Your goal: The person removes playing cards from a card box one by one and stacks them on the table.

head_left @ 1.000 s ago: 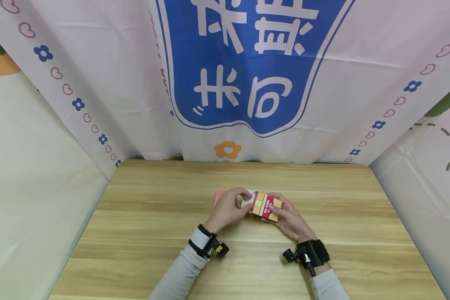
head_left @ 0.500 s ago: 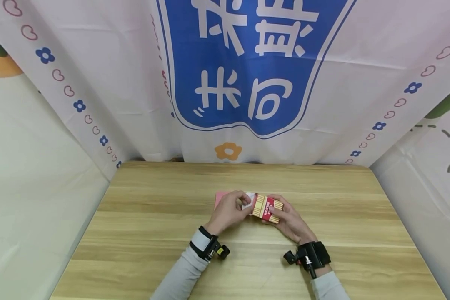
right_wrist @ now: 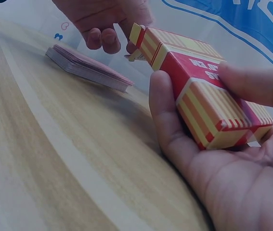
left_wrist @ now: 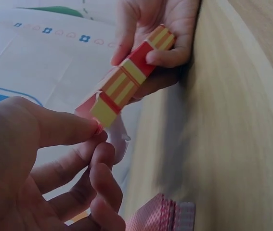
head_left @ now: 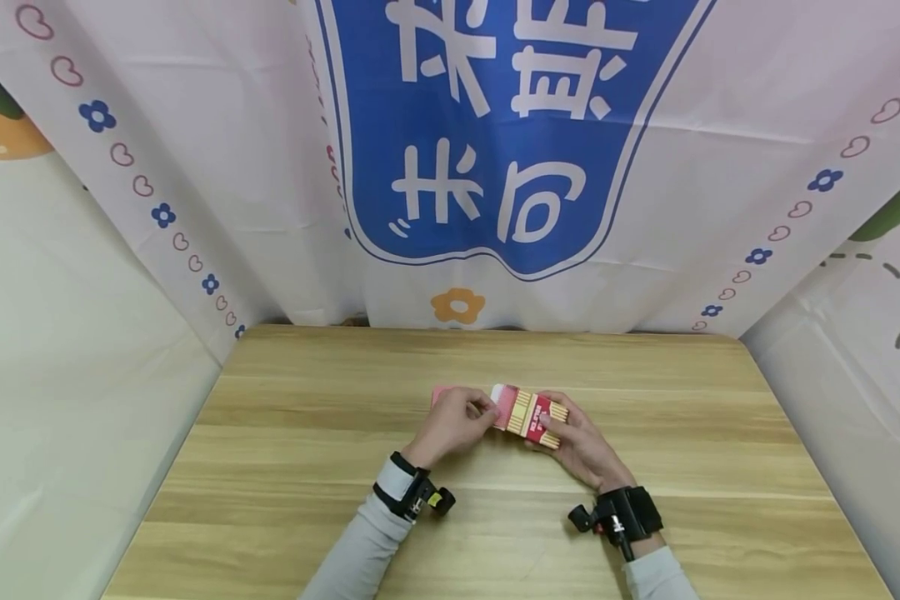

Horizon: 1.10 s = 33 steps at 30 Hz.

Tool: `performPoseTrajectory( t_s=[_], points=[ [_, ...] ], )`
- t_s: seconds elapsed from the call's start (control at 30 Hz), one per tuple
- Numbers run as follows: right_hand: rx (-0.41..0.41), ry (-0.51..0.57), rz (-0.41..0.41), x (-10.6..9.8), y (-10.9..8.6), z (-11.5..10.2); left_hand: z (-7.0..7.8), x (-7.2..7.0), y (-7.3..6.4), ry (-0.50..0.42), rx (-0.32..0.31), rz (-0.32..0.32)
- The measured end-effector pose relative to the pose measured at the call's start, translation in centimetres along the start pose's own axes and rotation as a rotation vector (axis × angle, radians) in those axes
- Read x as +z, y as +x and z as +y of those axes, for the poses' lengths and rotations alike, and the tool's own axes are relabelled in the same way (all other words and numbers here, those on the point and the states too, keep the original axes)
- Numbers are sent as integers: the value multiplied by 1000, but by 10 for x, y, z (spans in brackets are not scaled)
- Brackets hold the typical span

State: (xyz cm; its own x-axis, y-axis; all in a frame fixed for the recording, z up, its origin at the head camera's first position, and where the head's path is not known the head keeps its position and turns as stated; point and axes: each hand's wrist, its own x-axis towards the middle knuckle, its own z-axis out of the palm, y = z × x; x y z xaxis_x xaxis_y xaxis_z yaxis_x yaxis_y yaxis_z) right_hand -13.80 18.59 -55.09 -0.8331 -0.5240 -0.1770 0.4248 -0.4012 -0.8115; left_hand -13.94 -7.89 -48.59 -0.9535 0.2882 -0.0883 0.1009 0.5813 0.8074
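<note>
My right hand (head_left: 583,448) grips a red and yellow striped playing-card box (head_left: 534,415), thumb on its printed face and fingers beneath. The box's far end points left, with a pink patterned part and a small white flap (head_left: 497,390) showing there. At that end my left hand (head_left: 450,429) pinches the edge of the box with thumb and index finger, as the left wrist view shows; its other fingers curl loosely. A stack of pink-backed playing cards (right_wrist: 89,71) lies on the table beyond the left hand, which mostly hides it in the head view.
The wooden table (head_left: 307,417) spreads out on both sides of the hands. A white cloth with a blue printed sign (head_left: 487,208) hangs along its back edge, and pale cloth (head_left: 60,375) flanks the left side. Each wrist wears a strapped camera.
The left thumb and fingers have shifted slightly left and down along the box's end, where a pink patterned part shows in place of the white piece. The right hand keeps its grip.
</note>
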Motion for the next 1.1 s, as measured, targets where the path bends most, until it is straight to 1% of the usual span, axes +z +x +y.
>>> performPoseTrajectory(
  t_s=[0.13, 0.23, 0.37, 0.43, 0.53, 0.7, 0.93, 1.0, 1.1],
  points=[
    [-3, 4, 12, 0, 0, 1, -3, -5, 1, -60, 13, 20],
    [-1, 11, 25, 1, 0, 0, -4, -11, 1, -113, -12, 35],
    [3, 22, 39, 2, 1, 0, -7, -21, 1, -127, -40, 64],
    [3, 22, 42, 3, 1, -1, -9, -25, 2, -111, -35, 94],
    [3, 24, 47, 4, 0, -1, -12, -30, 2, -140, -51, 133],
    [6, 23, 50, 4, -1, -1, -15, -38, 3, -285, -102, 162],
    [6, 4, 53, 3, 0, 0, -17, -44, 7, -502, -107, 224],
    [2, 3, 46, 3, 0, 0, -18, -45, 8, -537, -109, 242],
    [0, 12, 36, 2, 0, 0, -19, -47, 9, -539, -110, 263]
  ],
)
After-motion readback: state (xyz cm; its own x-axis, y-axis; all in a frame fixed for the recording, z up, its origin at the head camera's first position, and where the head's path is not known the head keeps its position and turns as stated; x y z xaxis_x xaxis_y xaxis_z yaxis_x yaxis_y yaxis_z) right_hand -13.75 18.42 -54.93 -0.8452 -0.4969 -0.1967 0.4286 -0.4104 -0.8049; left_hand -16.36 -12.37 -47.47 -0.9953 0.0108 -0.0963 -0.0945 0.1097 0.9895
